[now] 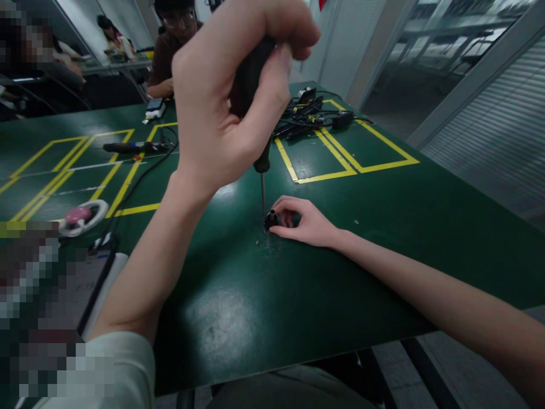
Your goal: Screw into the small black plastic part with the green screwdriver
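Observation:
My left hand (230,96) is raised close to the camera, its fingers wrapped round the dark handle of a screwdriver (263,165). The thin shaft points straight down, and its tip reaches a small black cylindrical part (271,218) on the green table. My right hand (304,220) rests on the tabletop and pinches that part between thumb and fingers. Whether the tip sits in a screw is too small to tell. A tiny metal piece, perhaps a screw (257,242), lies just left of the part.
Black cables and adapters (313,113) lie heaped at the back right. Left of my arm are a dark pen-like tool with a cord (123,147), a white ring with a pink centre (80,216) and a phone-like device (100,284). A person (164,62) sits across the table (383,210).

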`<state>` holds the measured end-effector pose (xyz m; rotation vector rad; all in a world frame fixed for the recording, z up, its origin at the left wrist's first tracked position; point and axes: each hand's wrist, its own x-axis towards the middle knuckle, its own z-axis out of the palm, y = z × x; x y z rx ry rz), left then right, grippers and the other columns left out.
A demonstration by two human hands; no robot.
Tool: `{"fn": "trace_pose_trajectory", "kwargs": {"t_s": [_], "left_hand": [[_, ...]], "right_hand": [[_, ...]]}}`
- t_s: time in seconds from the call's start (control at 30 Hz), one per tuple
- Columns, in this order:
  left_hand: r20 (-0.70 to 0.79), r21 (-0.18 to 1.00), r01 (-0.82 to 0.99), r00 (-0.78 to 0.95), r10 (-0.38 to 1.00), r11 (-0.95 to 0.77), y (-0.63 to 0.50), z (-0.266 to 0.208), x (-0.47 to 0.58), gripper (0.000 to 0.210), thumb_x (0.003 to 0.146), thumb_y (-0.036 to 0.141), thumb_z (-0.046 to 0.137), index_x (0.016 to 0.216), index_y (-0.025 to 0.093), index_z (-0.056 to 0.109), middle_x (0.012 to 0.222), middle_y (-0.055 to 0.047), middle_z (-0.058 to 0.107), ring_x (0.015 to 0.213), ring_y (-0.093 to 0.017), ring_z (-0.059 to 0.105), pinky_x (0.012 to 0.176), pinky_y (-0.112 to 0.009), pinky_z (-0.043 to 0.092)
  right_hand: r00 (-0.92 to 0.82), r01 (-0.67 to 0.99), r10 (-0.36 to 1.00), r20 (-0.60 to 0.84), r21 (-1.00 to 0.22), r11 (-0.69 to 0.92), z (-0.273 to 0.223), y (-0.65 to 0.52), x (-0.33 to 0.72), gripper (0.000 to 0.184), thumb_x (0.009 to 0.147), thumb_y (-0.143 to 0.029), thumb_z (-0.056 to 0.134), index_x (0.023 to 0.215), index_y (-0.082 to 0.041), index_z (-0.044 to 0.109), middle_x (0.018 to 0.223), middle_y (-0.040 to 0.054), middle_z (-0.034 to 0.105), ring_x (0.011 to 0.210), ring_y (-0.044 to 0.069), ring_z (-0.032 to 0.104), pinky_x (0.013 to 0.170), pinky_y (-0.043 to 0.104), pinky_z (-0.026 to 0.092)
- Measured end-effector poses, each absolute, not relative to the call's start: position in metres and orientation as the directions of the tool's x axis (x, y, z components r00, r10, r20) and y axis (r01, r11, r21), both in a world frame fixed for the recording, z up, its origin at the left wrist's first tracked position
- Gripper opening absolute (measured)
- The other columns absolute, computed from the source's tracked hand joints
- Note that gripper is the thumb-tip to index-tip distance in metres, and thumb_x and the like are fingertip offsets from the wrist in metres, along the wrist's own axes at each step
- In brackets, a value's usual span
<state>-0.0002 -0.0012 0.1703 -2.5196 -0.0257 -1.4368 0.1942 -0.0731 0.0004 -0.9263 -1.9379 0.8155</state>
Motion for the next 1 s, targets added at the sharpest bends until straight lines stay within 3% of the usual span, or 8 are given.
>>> {"fn": "trace_pose_trajectory", "kwargs": {"t_s": [0.13, 0.23, 0.37, 0.5, 0.63, 0.73, 0.87, 1.0], "left_hand": [[0.822, -0.358, 0.124, 0.512, -0.25, -0.925, 0.003, 0.173, -0.003, 0.03, 0.104, 0.014, 0.049, 0.128, 0.004, 0.064, 0.127, -0.009, 0.069, 0.121, -0.021, 0.067, 0.106, -0.033, 0.052], [0.81, -0.396, 0.192, 0.533, -0.244, -0.898, -0.002, 0.174, -0.003, 0.033, 0.105, 0.019, 0.045, 0.129, 0.006, 0.064, 0.125, -0.004, 0.068, 0.124, -0.022, 0.067, 0.108, -0.035, 0.053], [0.87, -0.231, 0.213, 0.483, -0.103, -0.95, -0.011, 0.17, -0.001, 0.043, 0.107, 0.028, 0.034, 0.128, 0.009, 0.066, 0.11, 0.002, 0.069, 0.115, -0.018, 0.072, 0.102, -0.034, 0.057], [0.891, -0.096, 0.141, 0.454, -0.022, -0.985, -0.013, 0.165, 0.002, 0.047, 0.107, 0.031, 0.03, 0.13, 0.011, 0.066, 0.113, 0.004, 0.068, 0.101, -0.015, 0.078, 0.097, -0.029, 0.059], [0.913, -0.056, 0.123, 0.408, -0.001, -0.991, -0.016, 0.164, 0.005, 0.065, 0.105, 0.042, 0.016, 0.13, 0.009, 0.066, 0.111, 0.004, 0.064, 0.096, -0.012, 0.078, 0.088, -0.028, 0.057], [0.91, -0.036, 0.172, 0.412, 0.038, -0.984, -0.019, 0.166, 0.005, 0.065, 0.104, 0.049, 0.019, 0.129, 0.012, 0.066, 0.109, 0.004, 0.064, 0.094, -0.013, 0.078, 0.087, -0.032, 0.059], [0.892, -0.152, 0.212, 0.45, -0.042, -0.965, -0.019, 0.169, 0.002, 0.068, 0.103, 0.061, 0.025, 0.115, 0.012, 0.07, 0.099, 0.003, 0.068, 0.093, -0.018, 0.079, 0.092, -0.04, 0.062], [0.9, -0.109, 0.193, 0.436, -0.014, -0.975, -0.016, 0.169, 0.001, 0.066, 0.107, 0.053, 0.022, 0.116, 0.011, 0.072, 0.102, 0.002, 0.07, 0.097, -0.019, 0.078, 0.095, -0.038, 0.062]], "right_hand": [[-0.429, 0.293, 0.843, 0.325, -0.832, 0.471, 0.002, -0.071, 0.197, 0.022, 0.084, -0.033, 0.08, 0.091, -0.017, 0.066, 0.098, 0.0049, 0.068, 0.065, 0.011, 0.062, 0.058, 0.026, 0.052], [-0.438, 0.288, 0.843, 0.312, -0.839, 0.461, 0.002, -0.07, 0.198, 0.024, 0.083, -0.034, 0.081, 0.093, -0.017, 0.067, 0.097, 0.0045, 0.068, 0.065, 0.01, 0.061, 0.059, 0.025, 0.052], [-0.437, 0.276, 0.843, 0.313, -0.846, 0.457, 0.0, -0.069, 0.199, 0.027, 0.082, -0.035, 0.083, 0.094, -0.016, 0.069, 0.098, 0.0042, 0.068, 0.063, 0.009, 0.06, 0.058, 0.024, 0.05], [-0.437, 0.271, 0.846, 0.306, -0.852, 0.448, 0.001, -0.068, 0.199, 0.026, 0.081, -0.035, 0.084, 0.094, -0.017, 0.071, 0.1, 0.0045, 0.069, 0.064, 0.01, 0.06, 0.058, 0.024, 0.051], [-0.43, 0.272, 0.853, 0.297, -0.858, 0.436, 0.002, -0.069, 0.199, 0.026, 0.08, -0.034, 0.084, 0.094, -0.016, 0.071, 0.1, 0.0044, 0.069, 0.064, 0.009, 0.06, 0.059, 0.025, 0.051], [-0.431, 0.276, 0.854, 0.291, -0.859, 0.432, 0.001, -0.069, 0.2, 0.026, 0.081, -0.034, 0.084, 0.094, -0.016, 0.071, 0.099, 0.0042, 0.069, 0.064, 0.009, 0.06, 0.059, 0.025, 0.051], [-0.439, 0.284, 0.852, 0.286, -0.855, 0.434, 0.002, -0.069, 0.2, 0.027, 0.081, -0.035, 0.084, 0.095, -0.016, 0.071, 0.099, 0.0043, 0.069, 0.065, 0.01, 0.061, 0.059, 0.025, 0.051], [-0.441, 0.287, 0.852, 0.28, -0.856, 0.43, 0.002, -0.069, 0.2, 0.027, 0.081, -0.035, 0.084, 0.095, -0.017, 0.07, 0.099, 0.0043, 0.07, 0.065, 0.01, 0.061, 0.06, 0.026, 0.051]]}}
